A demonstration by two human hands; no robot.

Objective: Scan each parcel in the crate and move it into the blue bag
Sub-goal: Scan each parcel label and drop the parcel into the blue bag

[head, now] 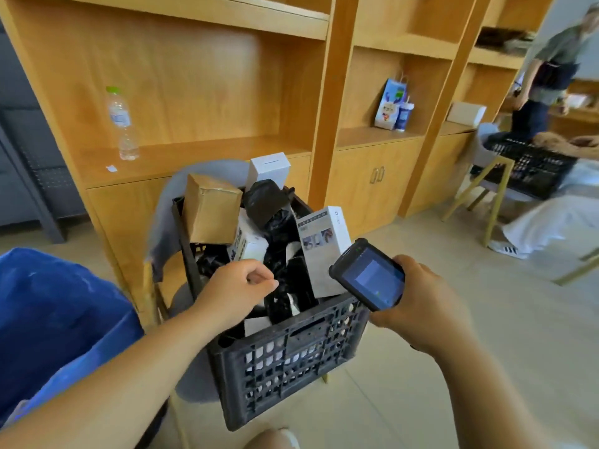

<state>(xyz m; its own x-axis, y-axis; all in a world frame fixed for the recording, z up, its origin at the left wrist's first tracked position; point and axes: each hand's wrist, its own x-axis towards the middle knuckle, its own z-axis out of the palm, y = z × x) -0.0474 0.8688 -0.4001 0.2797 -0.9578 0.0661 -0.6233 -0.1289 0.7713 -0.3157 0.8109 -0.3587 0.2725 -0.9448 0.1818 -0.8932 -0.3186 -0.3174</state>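
Note:
A black slatted crate (pixel 285 361) rests on a grey chair in front of me, piled with parcels: a brown cardboard box (pixel 210 209), a white box (pixel 269 168) at the back, black plastic-wrapped packages (pixel 264 200) and a white printed box (pixel 324 247) on the right. My left hand (pixel 236 288) hovers over the crate's middle with fingers loosely curled, holding nothing. My right hand (pixel 418 306) grips a dark handheld scanner (pixel 369 275), screen up, at the crate's right edge. The blue bag (pixel 55 319) stands open at the left.
Wooden shelving runs behind the crate, with a water bottle (pixel 121 124) on its ledge and a paper gift bag (pixel 390 105) further right. Another person (pixel 547 79) stands at the far right by a second black crate (pixel 531 163) on a chair. Tiled floor lies to the right.

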